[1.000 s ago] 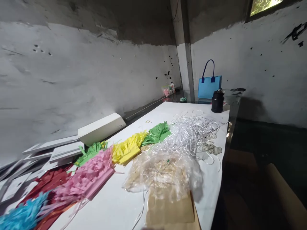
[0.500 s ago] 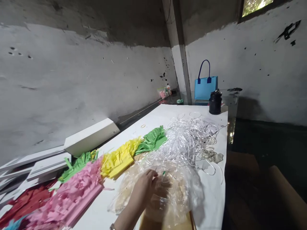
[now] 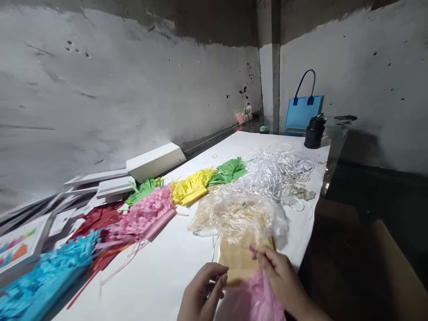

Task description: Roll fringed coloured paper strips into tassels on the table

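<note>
My right hand [image 3: 276,272] pinches a strip of pink tissue paper [image 3: 261,296], whose fringed part hangs below it at the bottom edge. To its left, my left hand [image 3: 209,290] has thumb and fingertips close together; a thin white string [image 3: 214,247] rises just above it, and whether the fingers hold it is unclear. Between and beyond both hands lies tan paper [image 3: 236,258], partly under a clear plastic bag [image 3: 244,216]. Behind the bag sits a tangled heap of white shiny string [image 3: 270,171].
Fringed tissue in blue [image 3: 47,285], red [image 3: 100,218], pink [image 3: 143,214], yellow [image 3: 192,187] and green [image 3: 230,170] lines the left side. White boxes [image 3: 155,161] stand by the wall. A black jar [image 3: 314,132] and a blue bag [image 3: 304,112] are at the back.
The left hand has left the plastic bag and moved down toward me. The right hand has come into view with pink tissue. The camera view has turned left and down.
</note>
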